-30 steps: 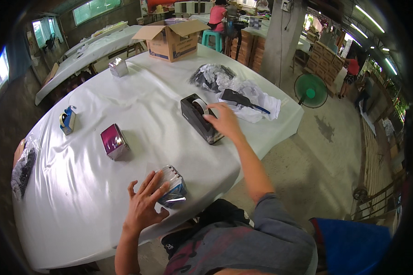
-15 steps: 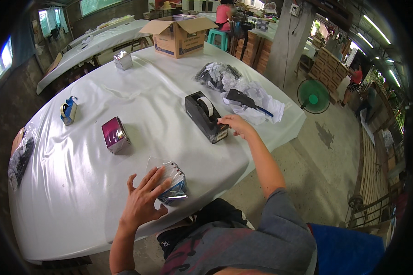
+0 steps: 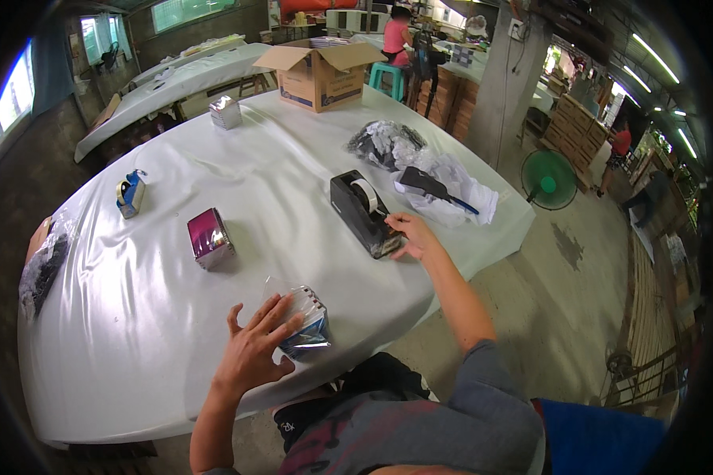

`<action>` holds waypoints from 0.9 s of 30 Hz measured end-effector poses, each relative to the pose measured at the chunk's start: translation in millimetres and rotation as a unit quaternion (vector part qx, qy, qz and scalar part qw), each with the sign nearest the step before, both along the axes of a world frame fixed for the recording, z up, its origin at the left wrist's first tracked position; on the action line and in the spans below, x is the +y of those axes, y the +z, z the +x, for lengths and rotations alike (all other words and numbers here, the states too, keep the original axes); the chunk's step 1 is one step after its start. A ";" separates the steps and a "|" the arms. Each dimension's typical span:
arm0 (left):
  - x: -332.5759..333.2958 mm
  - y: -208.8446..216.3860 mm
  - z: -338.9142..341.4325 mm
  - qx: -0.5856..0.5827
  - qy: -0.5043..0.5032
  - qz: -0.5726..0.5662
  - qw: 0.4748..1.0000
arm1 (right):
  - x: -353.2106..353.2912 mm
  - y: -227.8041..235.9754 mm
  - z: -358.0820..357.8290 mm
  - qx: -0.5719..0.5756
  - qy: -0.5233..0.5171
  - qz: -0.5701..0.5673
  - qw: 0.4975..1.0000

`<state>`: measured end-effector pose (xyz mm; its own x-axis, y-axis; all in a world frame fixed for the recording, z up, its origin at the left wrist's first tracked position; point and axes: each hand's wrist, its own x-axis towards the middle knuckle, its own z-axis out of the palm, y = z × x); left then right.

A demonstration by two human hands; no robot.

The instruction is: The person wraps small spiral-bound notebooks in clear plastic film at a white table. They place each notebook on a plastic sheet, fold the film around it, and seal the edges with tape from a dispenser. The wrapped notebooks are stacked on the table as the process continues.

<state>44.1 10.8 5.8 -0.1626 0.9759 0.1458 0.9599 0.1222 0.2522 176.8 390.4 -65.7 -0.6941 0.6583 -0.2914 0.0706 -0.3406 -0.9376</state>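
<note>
A clear-wrapped pack (image 3: pixel 310 328) with blue and white contents lies near the table's front edge. My left hand (image 3: pixel 255 348) rests on its left side, fingers spread and stretched out. Farther right stands a black tape dispenser (image 3: pixel 352 207) with a roll of tape (image 3: pixel 364 194). At its near end my right hand (image 3: pixel 412 237) is closed in a pinch, apparently on the tape's loose end, which is too small to see clearly. A wrapped magenta pack (image 3: pixel 211 237) sits left of the dispenser.
A tape gun (image 3: pixel 428 184) lies on crumpled plastic (image 3: pixel 483 202) beyond the dispenser. An open cardboard box (image 3: pixel 321 79), a small pack (image 3: pixel 225 112), a blue tape dispenser (image 3: pixel 131 194) and a bagged dark bundle (image 3: pixel 46 273) are on the white-covered table (image 3: pixel 135 340). A green fan (image 3: pixel 548 180) stands right.
My right hand has come slightly nearer to me at the dispenser's near end, its fingers more curled. My left hand stays on the pack. The whole view has shifted a little.
</note>
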 end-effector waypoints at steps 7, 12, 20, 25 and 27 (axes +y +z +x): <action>1.5 2.3 0.5 -0.012 0.003 -0.005 1.000 | 4.5 -10.9 21.7 0.038 0.010 -0.046 0.998; 1.8 2.8 0.0 -0.015 0.003 -0.008 1.000 | -15.1 -27.1 27.6 -0.160 -0.127 0.439 0.875; -1.6 2.0 -4.9 -0.027 0.003 -0.042 0.999 | -53.2 44.5 11.5 -0.051 -0.090 0.386 0.917; -2.8 -2.8 -2.2 -0.014 0.005 -0.017 1.000 | -108.4 111.1 -2.2 0.003 0.195 0.301 0.934; -4.6 -2.6 1.2 -0.002 0.017 -0.028 0.999 | -125.0 118.1 -13.8 0.033 0.293 0.254 0.921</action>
